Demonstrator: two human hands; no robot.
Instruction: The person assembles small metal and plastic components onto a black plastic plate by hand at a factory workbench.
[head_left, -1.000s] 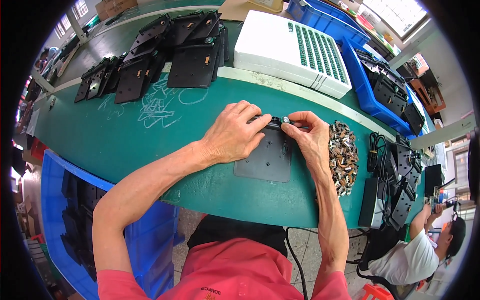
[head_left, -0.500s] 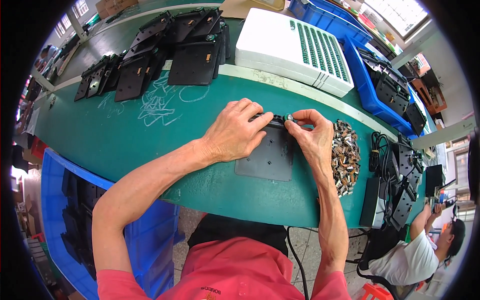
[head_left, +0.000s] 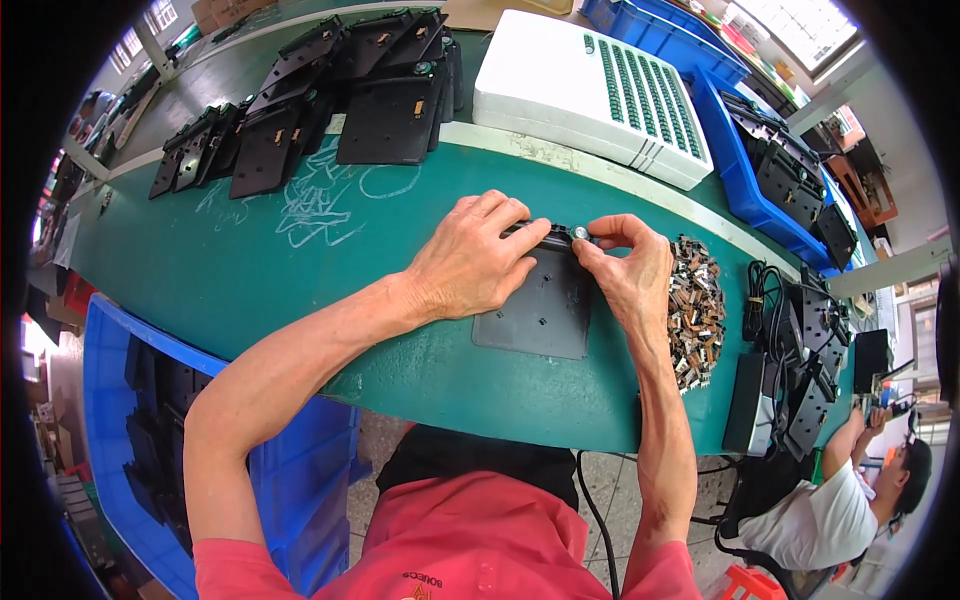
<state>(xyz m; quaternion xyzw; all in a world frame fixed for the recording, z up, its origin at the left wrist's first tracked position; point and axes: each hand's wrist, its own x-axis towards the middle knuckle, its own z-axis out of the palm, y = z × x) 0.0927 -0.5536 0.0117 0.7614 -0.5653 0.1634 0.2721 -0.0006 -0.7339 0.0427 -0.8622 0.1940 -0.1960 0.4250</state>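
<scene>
On the green table in front of me lies a flat black plastic plate (head_left: 535,315) with small holes and a raised far edge. My left hand (head_left: 475,255) is closed over its left side, fingers bent along the far edge, holding it. At the plate's far right corner, my right hand (head_left: 635,270) pinches a small round part (head_left: 580,233) with a silvery face and some green. Thumb and forefinger are pressed on it, and it touches the plate's edge. My left fingers hide part of that edge.
Right of my right hand is a heap of small metal-and-brown parts (head_left: 697,310). Beyond stands a white foam tray (head_left: 540,75) with rows of green parts. Finished-looking black plates (head_left: 385,125) stack at the far left. Blue bins (head_left: 735,195) flank the table; a co-worker (head_left: 820,520) sits right.
Both hands and the plate keep nearly the same place. The view has shifted very slightly; the right hand's pinch on the round part has turned a little.
</scene>
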